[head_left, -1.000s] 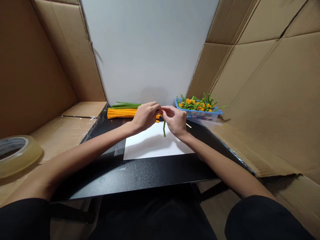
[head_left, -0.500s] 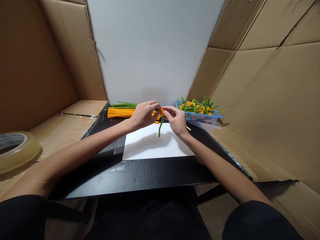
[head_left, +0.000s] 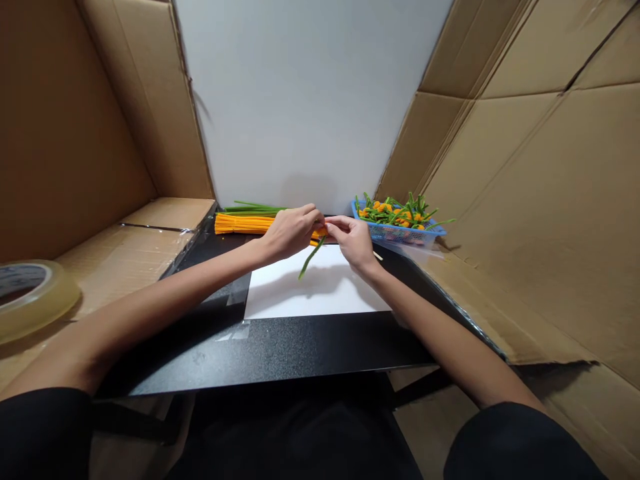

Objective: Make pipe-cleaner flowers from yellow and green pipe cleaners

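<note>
We are holding a small fuzzy piece with an orange head and a bent green stem (head_left: 311,259) between our two hands, above a flat white rectangular sheet (head_left: 320,293) that is lying on a black speckled tabletop (head_left: 300,350). Our left hand (head_left: 294,231) is curling inward, its thumb and fingertips drawing together at the orange head; the fingers are hiding part of that head, so we are not seeing how tightly they are gripping. Our right hand (head_left: 354,241) is meeting it from the other side, thumb and forefinger pinching nearly closed on the same orange part. The green stem is hanging free below the fingertips, slanting down toward the left.

Behind our left hand, a thick bundle of straight fuzzy orange strips (head_left: 240,224) is lying along the back of the table, with thin green strips (head_left: 250,209) resting just behind it. Beyond our right hand, a shallow blue mesh plastic basket (head_left: 400,232) is holding a heap of orange-and-green fuzzy pieces (head_left: 400,213). A short pale stick (head_left: 378,255) is showing just beside our right wrist. At far left, a wide roll of clear yellowish tape (head_left: 60,310) is lying flat on brown cardboard (head_left: 110,267).
</note>
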{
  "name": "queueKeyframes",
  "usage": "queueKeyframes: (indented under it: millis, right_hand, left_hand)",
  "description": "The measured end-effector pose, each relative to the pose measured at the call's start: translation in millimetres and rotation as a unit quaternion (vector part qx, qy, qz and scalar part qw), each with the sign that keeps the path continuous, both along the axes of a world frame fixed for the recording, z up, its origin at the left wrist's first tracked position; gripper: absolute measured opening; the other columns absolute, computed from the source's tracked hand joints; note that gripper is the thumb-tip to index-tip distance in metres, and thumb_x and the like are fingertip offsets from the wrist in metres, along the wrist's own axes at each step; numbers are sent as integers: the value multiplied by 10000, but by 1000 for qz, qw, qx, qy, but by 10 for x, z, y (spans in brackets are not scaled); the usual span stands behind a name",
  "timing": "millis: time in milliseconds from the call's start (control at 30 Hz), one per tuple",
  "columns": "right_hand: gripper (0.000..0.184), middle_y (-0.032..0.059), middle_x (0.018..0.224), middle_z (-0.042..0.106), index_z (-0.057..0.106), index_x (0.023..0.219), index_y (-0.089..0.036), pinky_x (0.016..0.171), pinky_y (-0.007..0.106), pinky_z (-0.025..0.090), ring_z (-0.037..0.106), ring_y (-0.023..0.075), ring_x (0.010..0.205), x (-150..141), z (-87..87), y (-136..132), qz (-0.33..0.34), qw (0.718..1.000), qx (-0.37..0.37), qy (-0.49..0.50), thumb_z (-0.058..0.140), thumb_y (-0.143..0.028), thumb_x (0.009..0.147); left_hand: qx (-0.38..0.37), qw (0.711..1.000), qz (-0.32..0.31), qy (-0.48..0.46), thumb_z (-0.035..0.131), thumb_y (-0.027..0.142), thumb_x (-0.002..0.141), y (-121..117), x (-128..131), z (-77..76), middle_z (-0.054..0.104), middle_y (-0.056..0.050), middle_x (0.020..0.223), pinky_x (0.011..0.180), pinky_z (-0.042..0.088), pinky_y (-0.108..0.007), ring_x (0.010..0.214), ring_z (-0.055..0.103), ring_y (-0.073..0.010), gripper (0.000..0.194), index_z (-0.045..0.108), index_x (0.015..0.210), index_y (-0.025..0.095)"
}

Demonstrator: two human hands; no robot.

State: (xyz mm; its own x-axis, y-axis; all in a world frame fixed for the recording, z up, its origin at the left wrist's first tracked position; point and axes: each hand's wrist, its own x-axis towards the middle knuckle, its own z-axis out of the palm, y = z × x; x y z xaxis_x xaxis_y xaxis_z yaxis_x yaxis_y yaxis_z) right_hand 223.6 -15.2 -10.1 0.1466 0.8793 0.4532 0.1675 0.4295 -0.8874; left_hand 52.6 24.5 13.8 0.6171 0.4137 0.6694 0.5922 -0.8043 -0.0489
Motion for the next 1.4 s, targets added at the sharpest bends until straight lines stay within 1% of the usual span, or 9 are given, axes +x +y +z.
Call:
queueKeyframes:
  millis: [133, 267, 467, 700, 867, 967, 1100, 1300, 1400]
  right_hand:
    - [224, 94, 914, 806, 784, 927, -160, 777, 390, 643, 773, 250, 840, -39, 37, -65, -53, 994, 49, -86, 666, -298, 797]
    - [207, 82, 913, 809, 795, 930, -175, 810, 369, 625, 770, 230, 806, -82, 76, -150, -104, 977, 94, -160, 636, -260, 828]
    - [210, 76, 857, 800, 790, 930, -163, 716, 331, 615, 760, 216, 746, -35, 91, -149, -116, 975, 94, -163, 618, -246, 842]
    - [176, 76, 911, 795, 808, 903, -194, 761, 355, 630, 750, 219, 772, -2, 67, -109, -84, 981, 83, -156, 686, -289, 821]
    - [154, 71, 881, 776, 807, 821, -206, 743, 343, 616, 726, 206, 758, -7, -13, -74, -33, 979, 73, -186, 765, -349, 782]
    - [153, 64, 871, 777, 805, 803, -217, 732, 324, 574, 708, 205, 785, -16, -89, -52, 8, 961, 64, -269, 754, -360, 818]
    - [139, 63, 857, 786, 799, 803, -196, 707, 302, 508, 679, 191, 752, -55, -210, -32, 15, 936, 47, -349, 717, -296, 853]
    - [89, 50, 791, 783, 802, 790, -201, 655, 288, 468, 647, 175, 668, -130, -344, -29, -16, 941, 39, -337, 721, -226, 815]
    - [106, 43, 753, 774, 791, 747, -200, 643, 293, 469, 651, 178, 656, -128, -418, 6, -20, 951, 2, -309, 697, -206, 796]
  left_hand:
    - [1, 1000, 10, -3, 483, 169, 988, -11, 13, -24, 697, -83, 1000, 548, 267, -296, 699, 604, -163, 216, 686, 1061, 160]
    - [-60, 997, 21, -49, 527, 189, 973, -41, 43, -8, 713, -65, 994, 580, 309, -289, 755, 624, -173, 174, 694, 1019, 180]
    - [-75, 993, -25, -87, 647, 219, 898, 27, -40, 166, 729, -44, 928, 631, 366, -273, 778, 627, -161, 107, 749, 919, 196]
    - [-63, 996, -23, -66, 716, 299, 848, 94, -205, 442, 743, -47, 881, 622, 373, -272, 719, 616, -162, 116, 801, 836, 221]
    - [-39, 998, -9, 51, 713, 265, 823, 44, -263, 550, 738, -48, 836, 636, 382, -274, 731, 640, -183, 110, 803, 773, 227]
    - [-26, 993, -2, 118, 716, 265, 812, 23, -278, 568, 709, -49, 759, 656, 383, -288, 730, 637, -201, 117, 786, 725, 230]
    - [-35, 988, -2, 148, 744, 290, 798, 47, -285, 550, 662, -49, 691, 675, 368, -299, 720, 622, -204, 143, 759, 668, 232]
    - [-45, 993, -21, 110, 735, 407, 820, 113, -292, 511, 623, -47, 650, 667, 365, -303, 702, 614, -202, 264, 729, 632, 221]
    - [-54, 994, -50, 82, 728, 424, 832, 116, -328, 555, 648, -47, 741, 700, 395, -311, 785, 633, -213, 217, 763, 736, 233]
